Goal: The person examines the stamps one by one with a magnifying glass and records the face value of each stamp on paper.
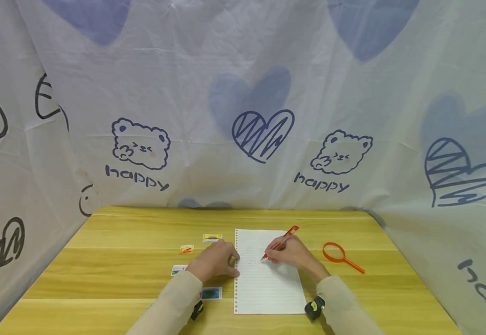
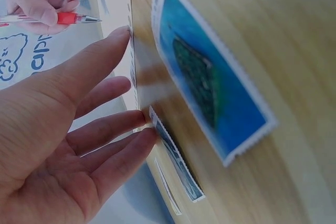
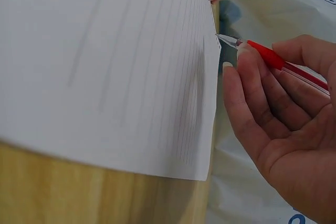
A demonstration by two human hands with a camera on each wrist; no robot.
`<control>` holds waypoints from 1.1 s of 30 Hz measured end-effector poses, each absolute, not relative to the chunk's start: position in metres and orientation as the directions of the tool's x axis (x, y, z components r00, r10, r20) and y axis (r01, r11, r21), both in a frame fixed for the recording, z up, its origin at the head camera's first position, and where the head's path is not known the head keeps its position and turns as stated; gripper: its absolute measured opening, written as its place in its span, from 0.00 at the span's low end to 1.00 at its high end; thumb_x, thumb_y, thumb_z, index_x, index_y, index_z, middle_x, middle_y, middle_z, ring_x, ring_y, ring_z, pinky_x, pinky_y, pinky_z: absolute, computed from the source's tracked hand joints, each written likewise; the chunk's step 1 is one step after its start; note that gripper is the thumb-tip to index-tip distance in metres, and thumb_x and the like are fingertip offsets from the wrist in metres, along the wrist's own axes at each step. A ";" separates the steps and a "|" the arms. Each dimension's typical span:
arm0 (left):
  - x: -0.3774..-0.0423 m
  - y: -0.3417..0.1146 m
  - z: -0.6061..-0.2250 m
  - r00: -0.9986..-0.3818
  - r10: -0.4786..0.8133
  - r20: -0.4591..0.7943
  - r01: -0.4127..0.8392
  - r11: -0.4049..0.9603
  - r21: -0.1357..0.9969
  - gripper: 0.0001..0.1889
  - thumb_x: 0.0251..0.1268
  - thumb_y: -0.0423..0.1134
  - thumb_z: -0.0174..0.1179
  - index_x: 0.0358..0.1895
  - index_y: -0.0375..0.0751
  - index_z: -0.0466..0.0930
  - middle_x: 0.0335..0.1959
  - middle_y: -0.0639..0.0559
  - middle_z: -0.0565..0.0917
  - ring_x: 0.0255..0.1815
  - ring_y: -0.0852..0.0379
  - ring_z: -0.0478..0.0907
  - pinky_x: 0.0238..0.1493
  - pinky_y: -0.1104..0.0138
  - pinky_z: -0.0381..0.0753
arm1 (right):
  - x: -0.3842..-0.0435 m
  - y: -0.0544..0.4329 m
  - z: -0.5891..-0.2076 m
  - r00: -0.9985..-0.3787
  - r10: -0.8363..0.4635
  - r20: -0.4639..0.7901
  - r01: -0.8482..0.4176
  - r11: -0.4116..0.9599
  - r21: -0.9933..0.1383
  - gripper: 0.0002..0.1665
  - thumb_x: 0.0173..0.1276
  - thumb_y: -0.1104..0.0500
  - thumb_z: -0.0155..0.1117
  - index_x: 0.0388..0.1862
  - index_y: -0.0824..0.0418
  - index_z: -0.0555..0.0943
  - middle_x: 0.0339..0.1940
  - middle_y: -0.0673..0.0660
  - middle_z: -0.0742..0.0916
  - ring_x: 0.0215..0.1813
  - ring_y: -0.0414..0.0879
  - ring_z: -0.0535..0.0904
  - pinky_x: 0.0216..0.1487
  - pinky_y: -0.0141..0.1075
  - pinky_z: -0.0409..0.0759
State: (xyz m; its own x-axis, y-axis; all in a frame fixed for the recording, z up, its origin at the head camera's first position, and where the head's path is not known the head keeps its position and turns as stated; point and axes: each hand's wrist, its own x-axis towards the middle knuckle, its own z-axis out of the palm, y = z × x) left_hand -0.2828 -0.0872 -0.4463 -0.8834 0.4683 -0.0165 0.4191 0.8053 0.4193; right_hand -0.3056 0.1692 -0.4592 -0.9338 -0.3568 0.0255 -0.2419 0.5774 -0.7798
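Note:
A sheet of lined white paper (image 1: 268, 293) with punched holes along its left side lies on the table. My right hand (image 1: 291, 253) pinches a red pen (image 3: 265, 53) between thumb and fingers, the tip at the upper part of the sheet. Faint small marks show on the paper left of the tip. My left hand (image 1: 213, 260) rests at the sheet's left edge, fingers spread and loosely bent, thumb at the margin. Near that hand lie a blue stamp (image 2: 210, 77) with a dark green island and a pale stamp (image 1: 178, 269), partly hidden by the sleeve in the head view.
An orange-red magnifying glass (image 1: 354, 265) lies to the right of the paper. A yellow stamp (image 1: 212, 237) and an orange-and-white stamp (image 1: 186, 249) lie beyond my left hand. A printed cloth (image 1: 201, 186) hangs behind the wooden table (image 1: 113, 279) and along both sides.

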 end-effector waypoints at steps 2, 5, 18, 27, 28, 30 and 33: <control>-0.283 -0.086 -0.446 -0.884 0.467 -0.019 0.417 0.807 0.418 0.20 0.53 0.42 0.80 0.49 0.38 0.91 0.47 0.46 0.91 0.30 0.57 0.71 0.32 0.67 0.69 | -0.305 0.171 -0.460 -0.933 -0.359 0.029 -0.242 0.565 -0.789 0.07 0.68 0.59 0.71 0.38 0.63 0.88 0.29 0.53 0.91 0.29 0.40 0.83 0.34 0.32 0.83; -0.282 -0.086 -0.446 -0.887 0.461 -0.018 0.413 0.811 0.415 0.21 0.52 0.43 0.80 0.49 0.38 0.91 0.49 0.45 0.90 0.32 0.57 0.71 0.33 0.66 0.69 | -0.305 0.171 -0.461 -0.927 -0.375 0.019 -0.242 0.559 -0.793 0.07 0.68 0.59 0.71 0.37 0.63 0.88 0.29 0.54 0.91 0.29 0.40 0.83 0.35 0.32 0.84; -0.282 -0.087 -0.446 -0.894 0.448 -0.021 0.399 0.817 0.416 0.21 0.52 0.43 0.80 0.49 0.38 0.90 0.50 0.45 0.90 0.36 0.56 0.72 0.38 0.64 0.71 | -0.305 0.167 -0.461 -0.932 -0.361 -0.003 -0.227 0.594 -0.772 0.07 0.68 0.58 0.72 0.37 0.62 0.88 0.27 0.52 0.90 0.28 0.39 0.82 0.34 0.31 0.81; -0.283 -0.087 -0.448 -0.893 0.450 -0.020 0.403 0.818 0.411 0.21 0.52 0.44 0.81 0.49 0.39 0.91 0.49 0.46 0.90 0.34 0.56 0.72 0.36 0.65 0.70 | -0.304 0.165 -0.459 -0.931 -0.365 -0.002 -0.235 0.604 -0.761 0.06 0.68 0.58 0.71 0.35 0.61 0.88 0.26 0.51 0.90 0.28 0.39 0.82 0.33 0.31 0.81; -0.283 -0.087 -0.448 -0.893 0.451 -0.019 0.404 0.818 0.410 0.21 0.52 0.44 0.81 0.49 0.39 0.91 0.49 0.46 0.90 0.34 0.56 0.71 0.35 0.65 0.70 | -0.304 0.166 -0.459 -0.930 -0.367 -0.001 -0.237 0.604 -0.761 0.06 0.68 0.58 0.72 0.35 0.61 0.88 0.26 0.51 0.90 0.28 0.39 0.82 0.33 0.31 0.82; -0.283 -0.087 -0.448 -0.892 0.452 -0.018 0.406 0.817 0.410 0.21 0.52 0.43 0.81 0.49 0.39 0.91 0.49 0.46 0.90 0.34 0.56 0.71 0.35 0.65 0.69 | -0.304 0.166 -0.459 -0.928 -0.372 0.000 -0.241 0.601 -0.762 0.07 0.68 0.58 0.72 0.36 0.61 0.87 0.26 0.52 0.90 0.28 0.39 0.82 0.33 0.31 0.82; -0.283 -0.086 -0.448 -0.890 0.455 -0.019 0.407 0.814 0.415 0.21 0.52 0.43 0.81 0.49 0.39 0.91 0.49 0.46 0.90 0.33 0.56 0.71 0.34 0.66 0.69 | -0.304 0.168 -0.460 -0.930 -0.367 0.008 -0.242 0.595 -0.767 0.06 0.67 0.59 0.71 0.36 0.62 0.87 0.27 0.52 0.90 0.28 0.40 0.83 0.33 0.32 0.83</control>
